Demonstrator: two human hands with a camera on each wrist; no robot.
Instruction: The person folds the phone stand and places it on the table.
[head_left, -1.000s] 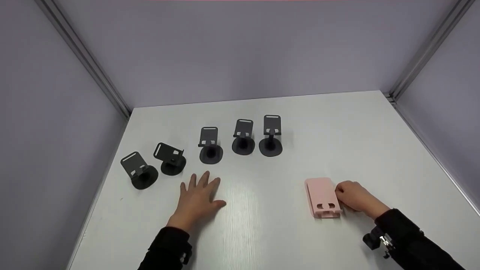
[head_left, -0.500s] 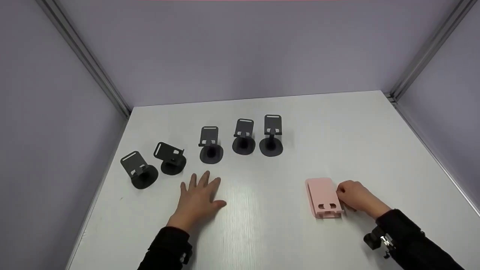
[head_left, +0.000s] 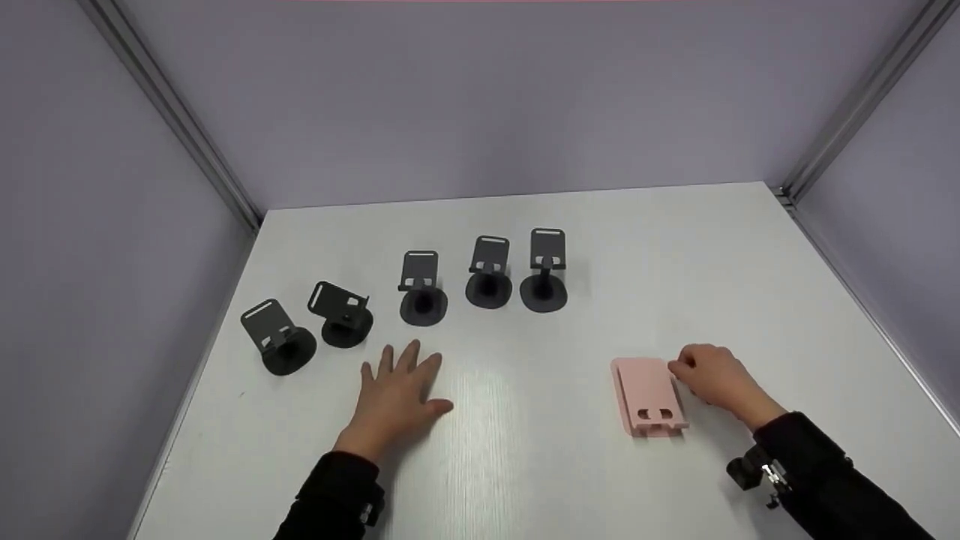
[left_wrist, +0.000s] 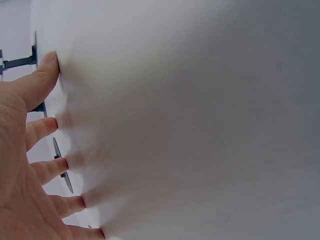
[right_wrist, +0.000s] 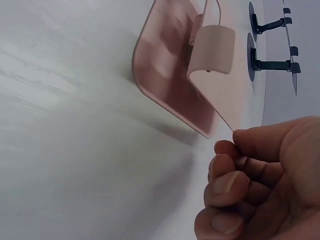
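The pink stand (head_left: 648, 395) is the only one of its colour, one against five black stands, and it sits on the white table (head_left: 675, 255) with its plate tilted up off its flat base, as my right wrist view shows. My right hand (head_left: 711, 377) is just beside the pink stand on its right, fingers curled loosely; in the right wrist view the fingertips (right_wrist: 226, 150) are right at the plate's corner without gripping it, and I cannot tell whether they touch it. My left hand (head_left: 396, 395) lies well to the left of the pink stand, flat on the table with the fingers spread and holding nothing. The five black stands (head_left: 424, 289) form a loose row beyond and to the left of the pink stand: three stand close together nearest to it, and two more sit farther left, turned at an angle. Dark sleeves cover both of my wrists.
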